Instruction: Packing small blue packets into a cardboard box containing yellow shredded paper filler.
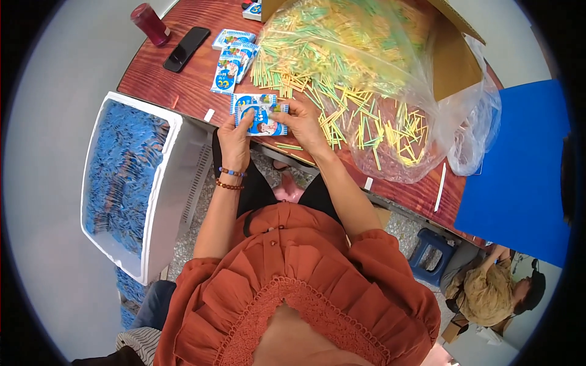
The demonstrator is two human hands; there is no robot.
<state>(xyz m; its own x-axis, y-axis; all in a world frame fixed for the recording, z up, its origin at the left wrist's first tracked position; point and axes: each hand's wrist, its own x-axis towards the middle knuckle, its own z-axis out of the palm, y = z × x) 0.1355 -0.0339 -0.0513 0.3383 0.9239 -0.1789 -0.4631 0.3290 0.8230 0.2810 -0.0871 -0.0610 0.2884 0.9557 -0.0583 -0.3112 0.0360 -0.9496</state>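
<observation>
At the table's near edge, my left hand (234,145) and my right hand (307,127) hold small blue-and-white printed packets (259,126) between thumbs and fingers. At least two packets overlap there, one partly behind the other. My left thumb lies over the front packet's left side, and my right fingers pinch its right side. What the packets contain is hidden. Just beyond my hands lies a loose stack of similar packets (227,72). Thin yellow and green sticks (332,100) are scattered to the right of my right hand, spilling from a clear plastic bag (390,155).
On my left stands a white bin (163,177) full of blue pieces. A black phone (187,49) and a red-purple jar (150,24) rest on the wood-patterned table (198,79). To the right are a cardboard box (458,67), a blue panel (519,171), a stool (431,256) and another person (488,293).
</observation>
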